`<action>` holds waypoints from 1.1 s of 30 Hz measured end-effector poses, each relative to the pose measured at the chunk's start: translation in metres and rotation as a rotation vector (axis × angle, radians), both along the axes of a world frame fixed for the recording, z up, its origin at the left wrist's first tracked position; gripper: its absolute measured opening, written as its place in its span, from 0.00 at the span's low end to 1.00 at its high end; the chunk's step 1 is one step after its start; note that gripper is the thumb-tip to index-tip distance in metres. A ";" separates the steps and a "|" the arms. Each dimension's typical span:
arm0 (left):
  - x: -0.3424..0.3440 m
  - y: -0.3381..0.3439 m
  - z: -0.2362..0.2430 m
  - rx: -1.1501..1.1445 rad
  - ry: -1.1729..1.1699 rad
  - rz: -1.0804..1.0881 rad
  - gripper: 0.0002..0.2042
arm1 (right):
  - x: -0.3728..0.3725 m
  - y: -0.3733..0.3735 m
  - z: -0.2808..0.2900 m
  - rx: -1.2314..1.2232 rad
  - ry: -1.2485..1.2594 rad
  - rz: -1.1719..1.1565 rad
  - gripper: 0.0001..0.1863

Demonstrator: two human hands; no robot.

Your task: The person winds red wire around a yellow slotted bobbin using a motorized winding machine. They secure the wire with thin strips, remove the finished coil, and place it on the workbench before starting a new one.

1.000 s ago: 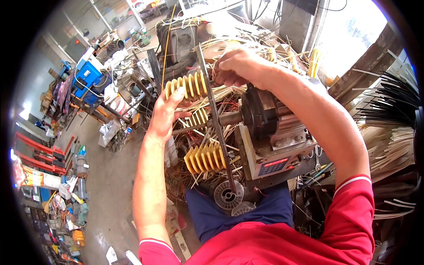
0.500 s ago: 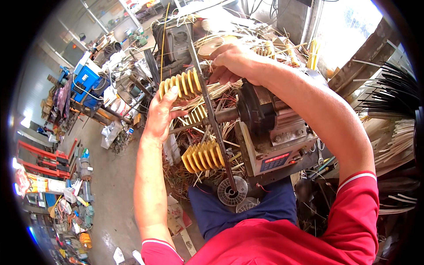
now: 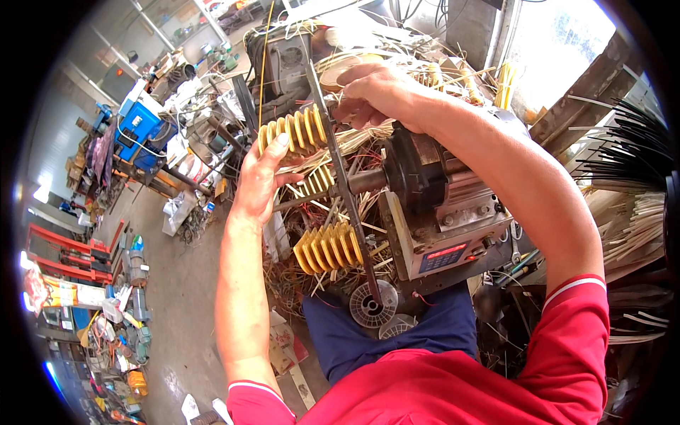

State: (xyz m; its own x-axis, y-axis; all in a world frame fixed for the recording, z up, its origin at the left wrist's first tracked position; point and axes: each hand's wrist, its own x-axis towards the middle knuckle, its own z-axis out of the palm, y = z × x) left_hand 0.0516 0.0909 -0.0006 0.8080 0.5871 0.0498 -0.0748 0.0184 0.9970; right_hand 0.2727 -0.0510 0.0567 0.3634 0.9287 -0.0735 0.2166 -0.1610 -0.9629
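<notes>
My left hand (image 3: 256,180) is closed on the upper yellow ribbed coil former (image 3: 306,129), thumb along its near side. This former sits on the left face of a long dark metal bar (image 3: 341,173). Across the bar, my right hand (image 3: 382,95) has its fingers curled close to the bar's right face, level with that former; what they pinch is hidden. A second yellow former (image 3: 328,248) is fixed lower on the bar. The bar is mounted on the shaft (image 3: 368,181) of a winding machine (image 3: 418,173).
A keypad panel (image 3: 444,259) with a red display faces me. Two plastic spools (image 3: 373,304) lie below the bar, by my knees. Tangled wire and pale strips (image 3: 365,219) surround the machine. Black rods (image 3: 630,149) jut in at right; a blue machine (image 3: 139,129) stands at far left.
My left hand keeps its hold on the upper former. The curled right fingers have shifted slightly beside the bar. The whole view has moved a little; the bar stays at the same slant.
</notes>
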 end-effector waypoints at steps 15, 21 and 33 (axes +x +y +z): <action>0.000 -0.001 0.001 0.004 -0.003 -0.014 0.24 | -0.012 -0.005 0.005 0.053 -0.035 -0.076 0.24; -0.001 0.001 0.000 0.029 0.021 -0.005 0.27 | -0.012 -0.003 0.002 0.060 -0.058 -0.052 0.25; -0.002 0.003 -0.003 0.035 0.034 0.012 0.25 | -0.007 0.000 0.005 -0.060 -0.115 0.067 0.25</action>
